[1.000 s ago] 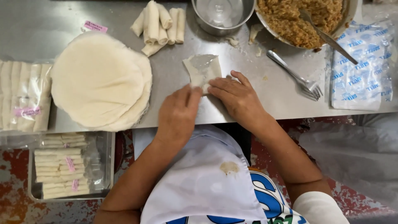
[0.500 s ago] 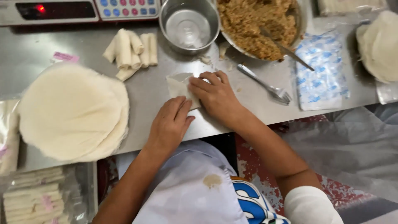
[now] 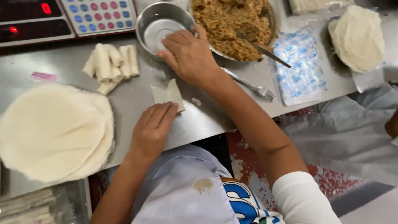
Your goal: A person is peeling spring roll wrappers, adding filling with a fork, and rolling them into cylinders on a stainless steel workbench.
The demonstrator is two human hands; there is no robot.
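Note:
A partly rolled pale wrapper [image 3: 166, 93] lies on the steel table [image 3: 199, 120]. My left hand [image 3: 152, 127] rests flat on its near edge, fingers together, pressing it down. My right hand [image 3: 188, 54] hovers farther back, its fingertips over the rim of a small steel bowl [image 3: 159, 28] holding a little clear liquid. It holds nothing that I can see. Beside that bowl stands a large bowl of brown filling [image 3: 232, 23] with a utensil [image 3: 265, 50] stuck in it.
A stack of round wrappers [image 3: 52, 130] lies at the left. Several finished rolls [image 3: 111, 64] sit behind it. A fork [image 3: 251, 87], a blue-and-white plastic packet [image 3: 300, 66], a second wrapper stack [image 3: 358, 36] and a scale with keypad [image 3: 66, 16] surround the work spot.
My right hand has lifted off the wrapper and moved back to the small steel bowl. My left hand stays on the wrapper. The camera view has shifted toward the right.

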